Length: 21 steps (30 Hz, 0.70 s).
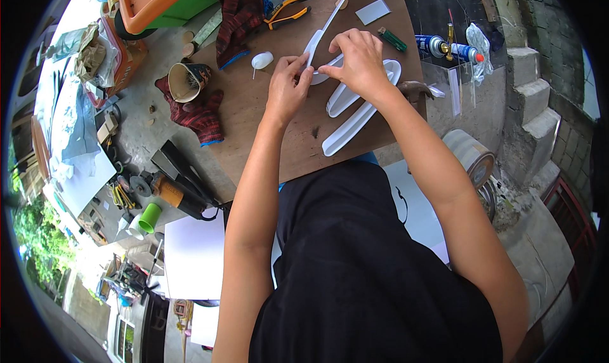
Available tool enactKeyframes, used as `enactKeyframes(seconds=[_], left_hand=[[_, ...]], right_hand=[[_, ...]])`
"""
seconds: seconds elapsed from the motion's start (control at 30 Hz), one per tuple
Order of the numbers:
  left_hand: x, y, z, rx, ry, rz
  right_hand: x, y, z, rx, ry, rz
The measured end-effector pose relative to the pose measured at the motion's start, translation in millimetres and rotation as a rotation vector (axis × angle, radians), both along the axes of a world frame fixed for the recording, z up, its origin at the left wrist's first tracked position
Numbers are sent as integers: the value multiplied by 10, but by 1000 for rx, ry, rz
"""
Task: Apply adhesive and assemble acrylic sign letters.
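My left hand (288, 87) is closed around a long, narrow white plastic strip (313, 44), which widens near the fingers and runs thin toward the far edge of the board. Just right of it, my right hand (360, 61) bends over a curved white piece (325, 78), its thumb on the edge and its fingertips hooked above. Whether this piece and the strip are joined, I cannot tell. Under my right wrist lies a white U-shaped channel (346, 99), with a straighter white channel (349, 129) nearer to me. All rest on a brown board (279, 147).
Left on the board are a white glue bottle (262, 60) and a paper cup (185, 84) by checked gloves (203, 118). Orange-handled pliers (288, 13) lie far off. At right are a green lighter (392, 39), a hammer (415, 91) and gas canisters (434, 46). An angle grinder (171, 191) lies lower left.
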<state>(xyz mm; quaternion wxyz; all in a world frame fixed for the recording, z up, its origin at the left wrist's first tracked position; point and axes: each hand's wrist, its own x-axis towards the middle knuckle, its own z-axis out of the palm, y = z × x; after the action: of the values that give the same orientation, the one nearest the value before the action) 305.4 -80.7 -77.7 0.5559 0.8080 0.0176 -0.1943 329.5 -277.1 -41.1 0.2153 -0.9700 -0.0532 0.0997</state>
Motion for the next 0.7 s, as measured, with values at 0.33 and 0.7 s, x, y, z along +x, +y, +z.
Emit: enactKeyframes(seconds=[0.33, 0.7], left_hand=[[-2, -24, -58, 6, -50, -29], [37, 44, -223, 41, -188, -113]], right_hand=[[127, 337, 329, 254, -206, 41], [568, 1045, -8, -19, 56, 351]])
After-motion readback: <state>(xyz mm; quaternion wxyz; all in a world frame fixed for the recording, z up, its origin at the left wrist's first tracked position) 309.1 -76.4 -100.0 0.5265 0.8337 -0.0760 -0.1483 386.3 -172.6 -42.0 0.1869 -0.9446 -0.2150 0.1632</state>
